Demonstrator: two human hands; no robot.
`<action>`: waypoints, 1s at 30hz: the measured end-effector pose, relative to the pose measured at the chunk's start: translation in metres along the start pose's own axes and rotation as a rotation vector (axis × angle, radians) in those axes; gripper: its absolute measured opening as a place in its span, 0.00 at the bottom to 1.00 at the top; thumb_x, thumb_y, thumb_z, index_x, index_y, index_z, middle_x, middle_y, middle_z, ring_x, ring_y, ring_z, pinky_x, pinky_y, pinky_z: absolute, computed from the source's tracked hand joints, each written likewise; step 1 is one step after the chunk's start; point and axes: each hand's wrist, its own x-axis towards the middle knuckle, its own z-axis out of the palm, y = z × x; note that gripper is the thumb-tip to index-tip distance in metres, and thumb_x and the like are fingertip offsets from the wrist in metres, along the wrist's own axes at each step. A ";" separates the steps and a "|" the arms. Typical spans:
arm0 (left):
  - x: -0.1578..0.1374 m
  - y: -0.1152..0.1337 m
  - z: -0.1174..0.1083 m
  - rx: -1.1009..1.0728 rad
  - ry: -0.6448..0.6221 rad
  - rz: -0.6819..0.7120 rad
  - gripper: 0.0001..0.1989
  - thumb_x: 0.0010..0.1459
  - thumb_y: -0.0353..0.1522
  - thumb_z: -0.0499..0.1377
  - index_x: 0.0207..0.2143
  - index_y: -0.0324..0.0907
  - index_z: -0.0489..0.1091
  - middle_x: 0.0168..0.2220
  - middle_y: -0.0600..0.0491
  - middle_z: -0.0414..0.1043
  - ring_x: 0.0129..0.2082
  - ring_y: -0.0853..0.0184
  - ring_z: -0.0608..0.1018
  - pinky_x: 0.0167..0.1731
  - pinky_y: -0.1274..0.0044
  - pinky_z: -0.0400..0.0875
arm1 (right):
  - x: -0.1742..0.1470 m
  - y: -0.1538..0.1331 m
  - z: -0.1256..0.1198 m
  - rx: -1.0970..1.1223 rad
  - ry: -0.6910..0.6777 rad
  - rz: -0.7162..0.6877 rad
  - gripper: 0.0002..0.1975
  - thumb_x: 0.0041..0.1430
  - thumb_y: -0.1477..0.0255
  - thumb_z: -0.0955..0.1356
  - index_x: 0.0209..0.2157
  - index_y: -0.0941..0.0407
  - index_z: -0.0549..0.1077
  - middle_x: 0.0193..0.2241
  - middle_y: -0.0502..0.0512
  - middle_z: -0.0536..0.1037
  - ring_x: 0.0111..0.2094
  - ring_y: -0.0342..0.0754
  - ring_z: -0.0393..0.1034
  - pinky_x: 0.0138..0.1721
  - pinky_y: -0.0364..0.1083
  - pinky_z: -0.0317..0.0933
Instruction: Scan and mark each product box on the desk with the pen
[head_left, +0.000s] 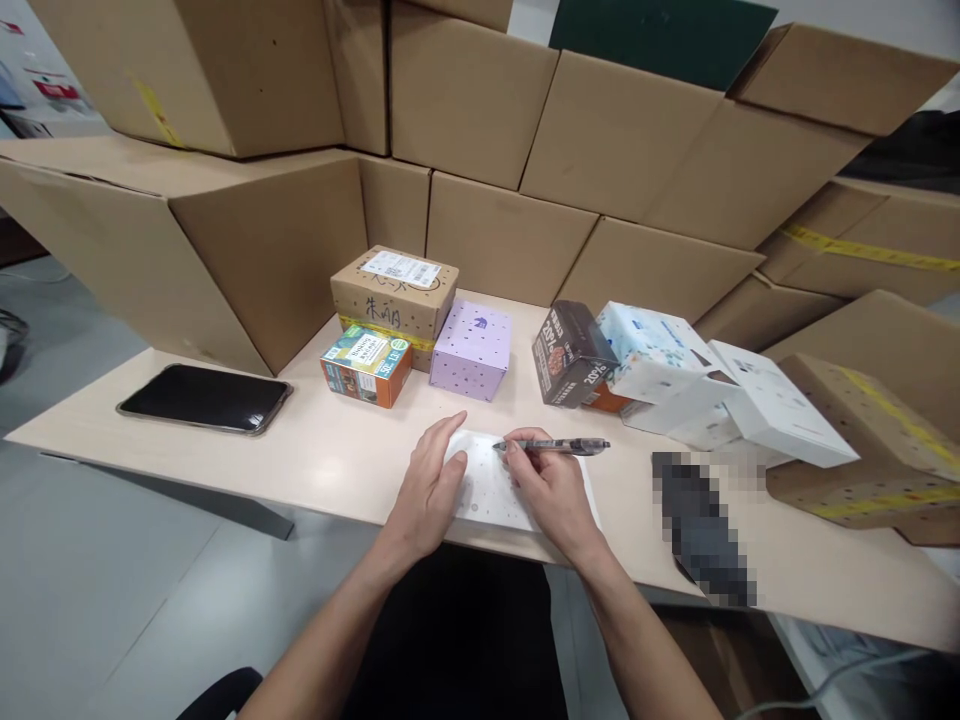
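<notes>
Near the table's front edge lies a white, thin box or pad [480,490] with small dark marks, between my two hands. My right hand [551,490] grips a dark, partly clear pen [577,446], its tip pointing left at the white surface. Along the left side of that surface rests my left hand [430,485], fingers stretched out and thumb apart, holding nothing. Just behind stand a lilac box [470,350] with dark spots and a small orange and blue carton [367,366].
A phone [206,398] lies on the table [315,465] at left. A spotted brown parcel [394,290] stands behind the orange carton. Dark [570,355] and white boxes [780,400] sit at right, near a blurred dark object [701,525]. Stacked cardboard boxes [510,235] wall the back.
</notes>
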 end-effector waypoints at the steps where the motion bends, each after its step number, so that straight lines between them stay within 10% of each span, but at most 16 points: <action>1: 0.000 0.000 0.000 0.001 0.002 -0.002 0.24 0.70 0.38 0.47 0.65 0.46 0.57 0.66 0.47 0.59 0.67 0.58 0.61 0.66 0.61 0.54 | 0.000 -0.001 0.000 -0.017 0.001 -0.007 0.14 0.64 0.58 0.64 0.38 0.54 0.73 0.25 0.49 0.75 0.25 0.45 0.67 0.27 0.43 0.58; 20: 0.002 0.002 0.000 0.025 0.037 -0.018 0.23 0.68 0.37 0.48 0.64 0.44 0.60 0.66 0.46 0.61 0.66 0.57 0.63 0.66 0.60 0.56 | -0.004 -0.005 -0.003 0.140 0.099 -0.010 0.16 0.63 0.56 0.65 0.38 0.55 0.71 0.24 0.48 0.73 0.22 0.43 0.65 0.25 0.42 0.59; 26: 0.002 0.004 0.001 0.039 0.053 -0.042 0.23 0.68 0.37 0.47 0.64 0.44 0.60 0.66 0.46 0.61 0.66 0.58 0.64 0.66 0.60 0.57 | -0.015 0.018 -0.055 0.285 0.482 0.007 0.17 0.64 0.54 0.64 0.38 0.54 0.69 0.27 0.49 0.75 0.23 0.42 0.66 0.24 0.41 0.58; 30: 0.002 0.004 0.003 0.065 0.081 -0.039 0.23 0.69 0.39 0.47 0.64 0.43 0.61 0.65 0.45 0.62 0.65 0.57 0.64 0.65 0.59 0.58 | -0.018 0.046 -0.095 -0.187 0.347 0.168 0.20 0.61 0.53 0.64 0.42 0.55 0.71 0.25 0.50 0.74 0.24 0.45 0.66 0.29 0.44 0.59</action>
